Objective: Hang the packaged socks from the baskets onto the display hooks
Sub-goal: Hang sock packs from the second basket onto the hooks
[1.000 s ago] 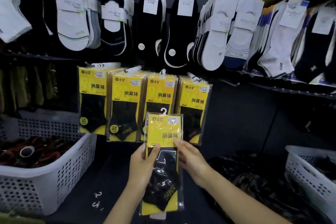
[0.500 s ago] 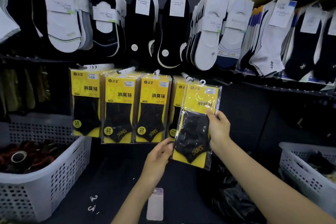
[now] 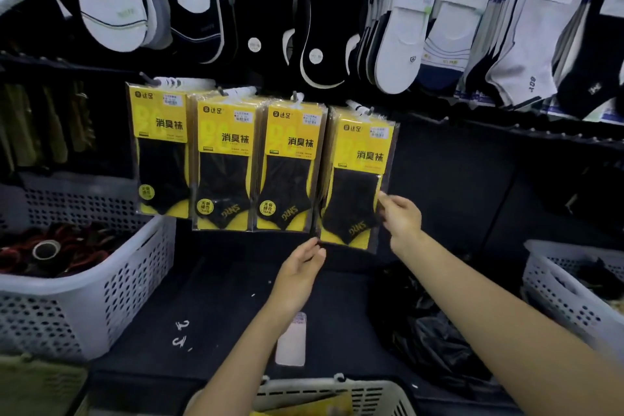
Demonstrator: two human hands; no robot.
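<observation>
Pack (image 3: 358, 179) now hangs on rightmost hook (image 3: 370, 110), was in hand 0.5 s ago | R hand (image 3: 401, 218) fingers lightly pinch its rt edge | L hand (image 3: 304, 263) relaxed, tips at btm-left corner | hang looks done; next: let go, pull another from basket (image 3: 371, 392)

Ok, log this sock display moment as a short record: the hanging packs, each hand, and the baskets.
hanging stock: yellow sock packs in four side-by-side rows on hooks
rightmost pack: on its hook, in front of its row
right hand: appears to pinch that pack's right edge
left hand: fingers relaxed, tips at that pack's lower left corner
left basket: dark red items inside
right basket: contents unclear
near basket: yellow visible inside
task state: pack hung, not yet released
</observation>
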